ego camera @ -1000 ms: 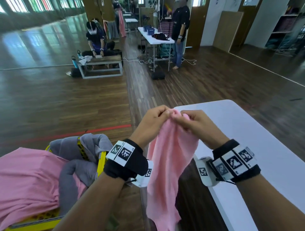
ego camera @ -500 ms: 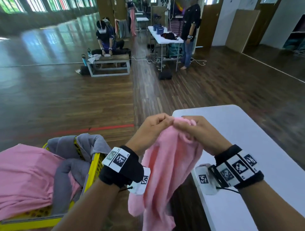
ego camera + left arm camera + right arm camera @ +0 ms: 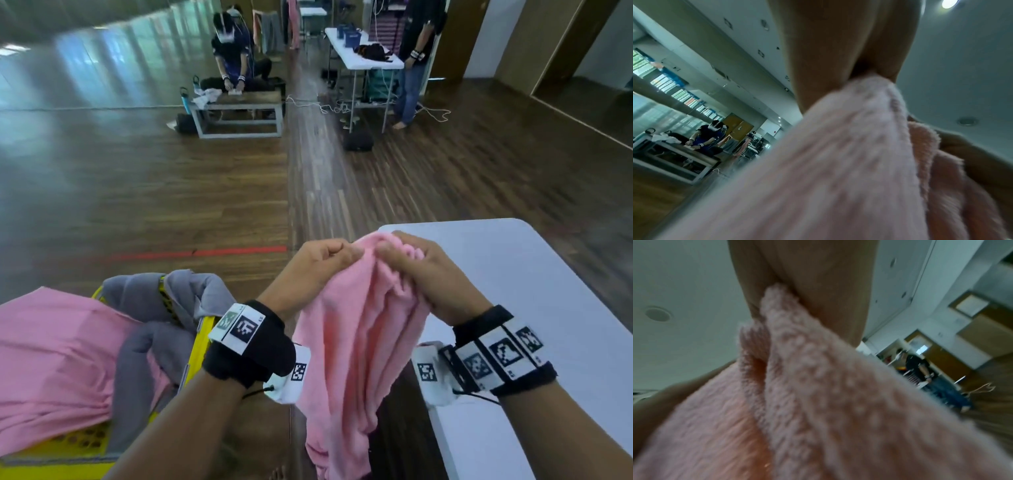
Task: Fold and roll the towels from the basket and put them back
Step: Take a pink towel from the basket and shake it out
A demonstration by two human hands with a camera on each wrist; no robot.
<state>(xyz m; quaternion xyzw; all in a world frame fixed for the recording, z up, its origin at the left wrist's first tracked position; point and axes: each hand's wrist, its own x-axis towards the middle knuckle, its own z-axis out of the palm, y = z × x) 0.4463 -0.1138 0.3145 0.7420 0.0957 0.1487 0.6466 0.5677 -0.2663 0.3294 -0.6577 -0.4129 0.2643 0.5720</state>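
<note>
Early stage: my left hand [image 3: 318, 263] and right hand [image 3: 421, 270] both pinch pink towel [image 3: 356, 342] top edge, unfolded; basket [image 3: 202, 342] at 8 o'clock holds unfolded towels.

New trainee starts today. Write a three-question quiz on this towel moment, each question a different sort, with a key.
1. True or false: the pink towel lies flat on the white table.
2. Which hand has a grip on the towel's top edge? A) left hand only B) right hand only C) both
3. Fill in: grey towels hang over the rim of the ___ basket.

Key: 1 false, it hangs in the air beside the table; 2 C; 3 yellow.
</note>
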